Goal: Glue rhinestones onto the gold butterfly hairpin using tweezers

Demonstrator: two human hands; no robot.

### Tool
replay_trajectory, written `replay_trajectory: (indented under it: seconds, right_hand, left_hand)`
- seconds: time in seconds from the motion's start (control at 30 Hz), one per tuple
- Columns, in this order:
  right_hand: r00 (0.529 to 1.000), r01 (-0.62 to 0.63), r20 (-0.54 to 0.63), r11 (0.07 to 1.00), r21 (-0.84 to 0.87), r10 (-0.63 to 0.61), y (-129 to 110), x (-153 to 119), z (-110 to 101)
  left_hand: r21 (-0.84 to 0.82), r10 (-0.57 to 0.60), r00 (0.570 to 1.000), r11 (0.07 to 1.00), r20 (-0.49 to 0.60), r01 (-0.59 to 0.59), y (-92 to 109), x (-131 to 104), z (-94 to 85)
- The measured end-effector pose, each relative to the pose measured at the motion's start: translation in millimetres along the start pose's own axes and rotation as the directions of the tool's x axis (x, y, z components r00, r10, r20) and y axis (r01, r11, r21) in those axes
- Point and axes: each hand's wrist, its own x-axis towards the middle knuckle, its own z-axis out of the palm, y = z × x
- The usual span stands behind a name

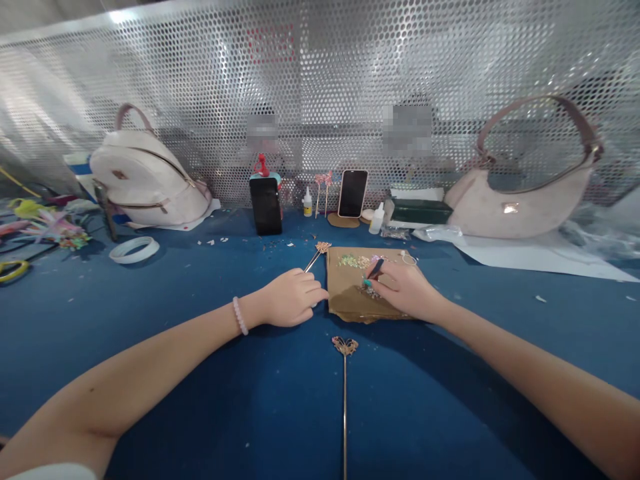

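My left hand [295, 298] is closed around the thin metal stem of a hairpin, whose ornate head [323, 247] rests by the top left corner of a brown cardboard pad [345, 297]. Its fingertips reach the pad's left edge. Over the pad, my right hand [407, 287] pinches a dark, slim pen-like tool [376, 268]; a teal spot shows near its lower end. Small piles of green beads [347, 261] and other tiny pieces lie on the cardboard. Nearer to me, a second hairpin [345, 373] with a butterfly-shaped head lies on the blue table.
Behind the pad stand a phone [353, 193], another dark phone [266, 207], and glue bottles [307, 202]. A white backpack [145, 177] is at left, with a tape roll [134, 250] before it. A pale handbag [520, 200] sits at right against the perforated metal panel [340, 80].
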Motion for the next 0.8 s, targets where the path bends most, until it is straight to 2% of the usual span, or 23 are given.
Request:
replay_trajectory:
  seconds: [0.27, 0.8]
  right_hand:
    - [1.000, -0.006, 0.018, 1.000, 0.000, 0.006, -2.7, -1.5, -0.7]
    - [0.999, -0.028, 0.015, 0.999, -0.023, 0.029, -3.4, -0.5, -0.7]
  left_hand:
    - [-0.032, -0.034, 0.999, 0.999, -0.021, 0.033, -1.6, -1.5, 3.2]
    - [-0.054, 0.012, 1.000, 0.998, 0.010, -0.011, -2.7, -1.7, 1.9]
